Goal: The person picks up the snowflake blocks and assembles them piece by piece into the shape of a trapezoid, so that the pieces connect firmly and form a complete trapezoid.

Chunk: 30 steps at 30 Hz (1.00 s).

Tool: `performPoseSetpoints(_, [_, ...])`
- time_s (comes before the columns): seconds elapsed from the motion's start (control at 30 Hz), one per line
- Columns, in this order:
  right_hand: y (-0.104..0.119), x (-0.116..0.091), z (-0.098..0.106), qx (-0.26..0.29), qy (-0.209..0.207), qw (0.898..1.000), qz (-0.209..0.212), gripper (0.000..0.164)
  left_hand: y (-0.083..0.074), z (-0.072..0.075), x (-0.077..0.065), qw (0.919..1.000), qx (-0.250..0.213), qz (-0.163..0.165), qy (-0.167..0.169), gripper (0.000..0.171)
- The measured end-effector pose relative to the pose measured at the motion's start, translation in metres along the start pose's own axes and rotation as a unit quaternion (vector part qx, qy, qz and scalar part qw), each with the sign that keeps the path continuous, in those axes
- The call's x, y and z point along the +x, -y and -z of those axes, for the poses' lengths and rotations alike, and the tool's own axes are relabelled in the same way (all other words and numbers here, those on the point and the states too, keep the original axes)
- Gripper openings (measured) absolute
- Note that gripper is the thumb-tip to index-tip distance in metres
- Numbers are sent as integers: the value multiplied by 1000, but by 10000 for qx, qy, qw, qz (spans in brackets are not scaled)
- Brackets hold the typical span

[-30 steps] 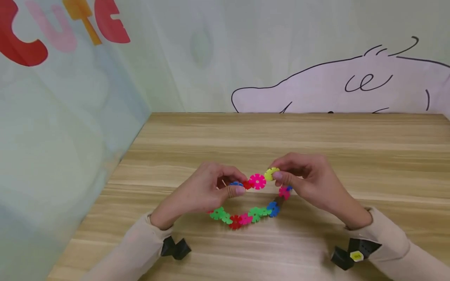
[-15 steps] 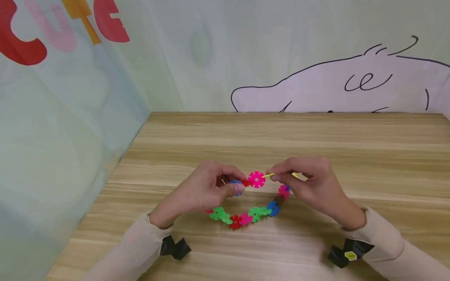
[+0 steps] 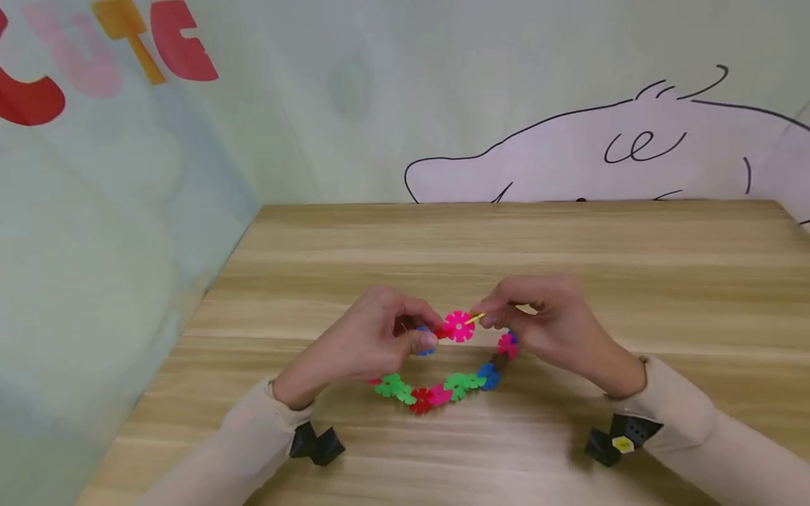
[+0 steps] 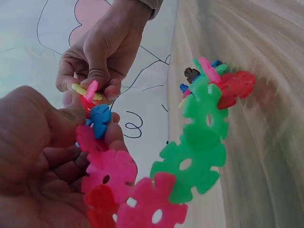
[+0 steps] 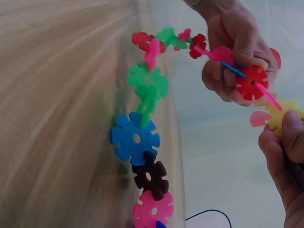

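Note:
A chain of slotted, flower-shaped plastic discs curves between both hands, its lower run of green discs [image 3: 457,386] and others lying close over the table. My left hand [image 3: 370,337] pinches the chain near a blue disc [image 4: 100,121] and a red disc [image 5: 251,83]. Beyond those fingertips a pink disc [image 3: 459,327] sticks out, face toward the head camera. Between thumb and fingers, my right hand [image 3: 547,323] pinches a yellow disc [image 5: 280,114]. Seen edge-on in the head view, the yellow disc overlaps the pink disc's right side. The chain's right end passes behind the right hand.
The wood-grain table [image 3: 354,246] meets a printed wall [image 3: 304,105] at its back and left edges. Black wrist-worn devices, one [image 3: 316,444] by the left cuff and another [image 3: 623,439] by the right, hang low over the tabletop.
The right hand has moved left and turned the yellow disc from face-on to edge-on, bringing it against the pink disc. The left hand keeps its pinch; the head view has shifted slightly.

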State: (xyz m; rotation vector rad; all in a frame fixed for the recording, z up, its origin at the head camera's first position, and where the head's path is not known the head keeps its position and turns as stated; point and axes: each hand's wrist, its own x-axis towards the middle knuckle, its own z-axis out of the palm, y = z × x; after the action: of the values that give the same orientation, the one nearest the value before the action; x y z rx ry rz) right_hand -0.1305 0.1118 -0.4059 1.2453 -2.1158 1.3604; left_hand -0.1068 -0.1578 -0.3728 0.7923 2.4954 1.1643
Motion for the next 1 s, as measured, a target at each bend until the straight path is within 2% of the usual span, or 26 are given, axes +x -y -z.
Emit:
performPoseSetpoints(0.13, [0, 5, -2, 1, 128, 9999, 18, 32, 2, -2, -2, 10000, 25, -24, -28, 11])
performPoseSetpoints(0.23, [1, 7, 3, -37, 107, 9998, -138, 29, 2, -3, 0, 9999, -24, -133, 0, 14])
performPoseSetpoints(0.37, [4, 11, 13, -25, 115, 9985, -526, 23, -4, -6, 8, 9996, -224, -168, -25, 26])
performPoseSetpoints(0.53, [2, 9, 19, -117, 221, 9927, -1181, 14, -9, -13, 18, 9987, -401, -4, -303, 35])
performPoseSetpoints(0.63, [-5, 2, 27, -264, 343, 9779, -2045, 9, -7, -17, 21, 9980, -466, 27, -419, 34])
performPoseSetpoints(0.73, [-15, -12, 41, -594, 672, 9509, -2963, 15, -6, -19, 22, 9977, -475, 16, -478, 34])
performPoseSetpoints(0.8, [-21, -25, 49, -904, 970, 9324, -3361, 18, -5, -20, 22, 9977, -450, 21, -514, 34])
performPoseSetpoints(0.87, [-27, -39, 56, -1161, 1297, 9215, -3472, 19, -4, -21, 22, 9974, -448, 35, -564, 33])
performPoseSetpoints(0.93, [-30, -51, 59, -1315, 1543, 9153, -3481, 18, -3, -22, 21, 9971, -432, 31, -625, 33])
performPoseSetpoints(1.0, [-32, -59, 58, -1364, 1688, 9162, -3370, 16, -2, -23, 22, 9967, -450, 24, -676, 32])
